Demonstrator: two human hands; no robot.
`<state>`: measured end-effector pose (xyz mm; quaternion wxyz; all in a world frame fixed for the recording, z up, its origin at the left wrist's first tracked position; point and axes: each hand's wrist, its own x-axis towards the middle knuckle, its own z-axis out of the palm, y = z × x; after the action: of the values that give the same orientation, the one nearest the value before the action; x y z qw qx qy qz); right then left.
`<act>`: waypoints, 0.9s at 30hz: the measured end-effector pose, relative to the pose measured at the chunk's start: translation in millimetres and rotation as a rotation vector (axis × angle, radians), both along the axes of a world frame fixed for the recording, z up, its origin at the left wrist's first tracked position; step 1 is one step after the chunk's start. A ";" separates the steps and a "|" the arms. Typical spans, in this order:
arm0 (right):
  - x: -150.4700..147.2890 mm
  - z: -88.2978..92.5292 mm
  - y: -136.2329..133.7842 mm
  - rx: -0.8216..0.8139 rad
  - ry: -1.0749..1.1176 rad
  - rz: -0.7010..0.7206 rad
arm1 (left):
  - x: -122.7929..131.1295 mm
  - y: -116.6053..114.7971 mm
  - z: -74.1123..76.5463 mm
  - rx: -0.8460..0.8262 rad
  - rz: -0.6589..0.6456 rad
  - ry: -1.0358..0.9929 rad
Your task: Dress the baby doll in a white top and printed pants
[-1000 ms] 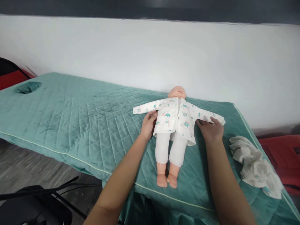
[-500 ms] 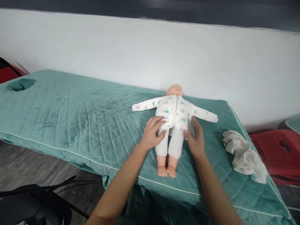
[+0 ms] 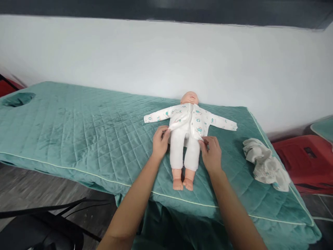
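A baby doll (image 3: 189, 98) lies on its back on a teal quilted table (image 3: 91, 128), head toward the white wall. It wears a white printed jacket (image 3: 189, 118) with sleeves spread out and white trousers (image 3: 182, 151). My left hand (image 3: 160, 141) pinches the jacket's lower left hem beside the doll's hip. My right hand (image 3: 212, 152) pinches the lower right hem at the other hip. Both hems are lifted slightly off the trousers.
A crumpled whitish garment (image 3: 265, 165) lies on the table to the right. A red stool (image 3: 301, 156) stands beyond the table's right end. A face hole (image 3: 17, 99) is at the far left. Dark chair parts (image 3: 39, 222) sit on the floor at bottom left.
My hands left the jacket's sleeves, came down over the doll's belly, and closed on the jacket's two lower hem corners. The view shifted a little.
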<state>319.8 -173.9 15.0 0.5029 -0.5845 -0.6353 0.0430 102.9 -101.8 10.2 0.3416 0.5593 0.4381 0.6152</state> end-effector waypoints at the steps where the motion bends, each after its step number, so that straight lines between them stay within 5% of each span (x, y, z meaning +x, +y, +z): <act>1: 0.3 -0.3 0.0 -0.003 0.012 0.006 | -1.2 2.5 -2.2 -0.047 0.058 -0.106; 6: 19.9 -5.0 3.9 -0.024 0.428 -0.132 | -9.2 5.7 -7.3 -0.213 0.232 -0.543; 10: 45.2 -10.8 -2.8 0.038 0.941 -0.203 | -14.8 -5.3 -7.3 -0.194 0.258 -0.499; 13: 50.5 -13.9 -23.1 -0.003 1.012 -0.108 | -18.0 -13.1 -9.6 -0.153 0.273 -0.463; 19: 65.9 -6.6 -73.1 -0.048 0.488 -0.189 | -21.9 -26.5 -13.2 -0.038 0.300 -0.344; 23: 126.8 1.5 -101.7 0.025 -0.020 -0.220 | -25.0 -44.1 -7.2 -0.081 0.248 -0.282; 27: 193.2 0.1 -127.6 -0.178 -0.374 -0.275 | -32.1 -77.1 -3.3 -0.181 0.138 -0.187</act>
<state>513.0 -301.5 15.1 0.3243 -0.7050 -0.6257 -0.0791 70.8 -178.9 6.9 0.3868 0.4353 0.4954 0.6445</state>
